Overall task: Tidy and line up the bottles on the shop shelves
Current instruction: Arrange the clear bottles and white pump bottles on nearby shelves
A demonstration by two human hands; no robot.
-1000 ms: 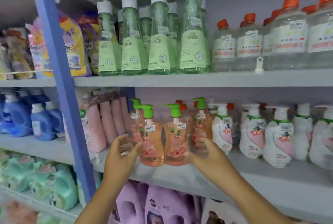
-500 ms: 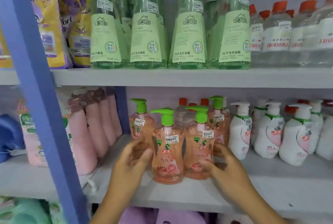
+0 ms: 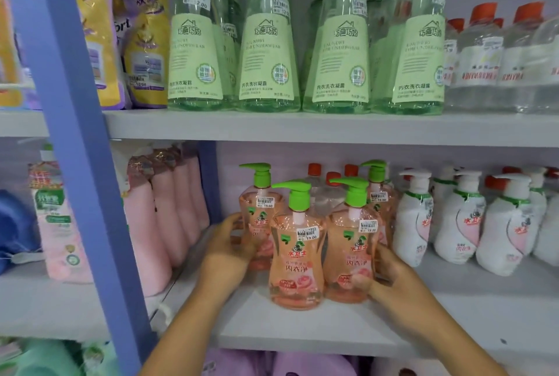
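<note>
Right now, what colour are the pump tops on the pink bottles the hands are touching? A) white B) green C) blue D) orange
B: the pink bottles between the left hand and right hand have bright green pump tops.

Top edge is cutting off green bottle (image 3: 196, 43) caps. Left fingers (image 3: 233, 223) are disappearing behind rear-left pink pump bottle (image 3: 257, 215). Red-capped bottles (image 3: 332, 179) are sitting mostly hidden behind pumps.

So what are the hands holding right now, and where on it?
The right hand grips the front right pink bottle low on its body. The left hand holds the back left pink bottle at its side.
</note>
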